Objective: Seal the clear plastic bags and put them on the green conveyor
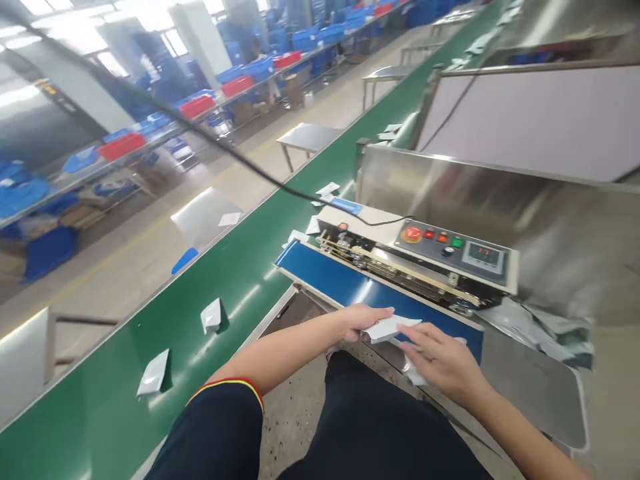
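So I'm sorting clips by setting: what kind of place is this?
Most likely a factory packing line. A long green conveyor belt carries white pouches, a band sealer with a control panel stands at the hands, and shelves hold blue and red bins.

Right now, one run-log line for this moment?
left hand: holds flat white pouch | right hand: touching pouch | place: blue sealer belt
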`<state>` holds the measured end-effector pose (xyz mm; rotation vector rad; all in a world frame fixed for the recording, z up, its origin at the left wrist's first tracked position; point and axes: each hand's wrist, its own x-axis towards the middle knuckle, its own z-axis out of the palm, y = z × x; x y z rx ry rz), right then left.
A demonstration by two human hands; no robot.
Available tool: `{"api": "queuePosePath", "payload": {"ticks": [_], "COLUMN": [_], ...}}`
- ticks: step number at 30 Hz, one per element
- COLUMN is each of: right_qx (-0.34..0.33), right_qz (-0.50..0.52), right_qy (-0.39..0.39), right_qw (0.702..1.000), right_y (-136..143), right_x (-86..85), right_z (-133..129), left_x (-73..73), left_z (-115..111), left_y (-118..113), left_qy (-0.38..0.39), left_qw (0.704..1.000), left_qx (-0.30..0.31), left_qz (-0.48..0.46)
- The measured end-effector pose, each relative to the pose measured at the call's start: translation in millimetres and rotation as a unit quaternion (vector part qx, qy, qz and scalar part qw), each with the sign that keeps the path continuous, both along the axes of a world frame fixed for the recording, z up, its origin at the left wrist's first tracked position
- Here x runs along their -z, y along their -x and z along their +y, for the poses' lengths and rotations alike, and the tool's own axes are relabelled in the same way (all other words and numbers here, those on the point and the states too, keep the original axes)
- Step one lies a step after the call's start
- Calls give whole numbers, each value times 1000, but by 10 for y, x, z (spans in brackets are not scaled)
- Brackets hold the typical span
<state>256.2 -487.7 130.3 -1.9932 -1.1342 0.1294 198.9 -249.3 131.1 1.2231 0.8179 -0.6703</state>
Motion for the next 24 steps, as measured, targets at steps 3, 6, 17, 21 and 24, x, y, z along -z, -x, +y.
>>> {"api": "queuePosePath", "payload": {"ticks": [3,6,17,21,24], "right_qx": [34,166,345,380,454], "right_qz": [-38,51,434,447,419], "right_qy": [9,-29,-138,-129,-71], "right_qw": [999,984,821,799,783], "right_y": [71,88,-42,-84,-187], "right_x": [3,55,110,154,247], "right_z": [-140,-381,-1078,-1246,-1374], "left_x": [-28,-9,399,488,630], "left_z": [-308,-524,-1479,-1586,-1633], "left_y": [-269,-411,-440,-560,-661], "left_qy": [36,52,-212,-193,-175], "left_qw": [998,996,853,878,910], "left_qx": [39,58,91,110,124], "left_qz": [14,-42,-468,-425,-356]}}
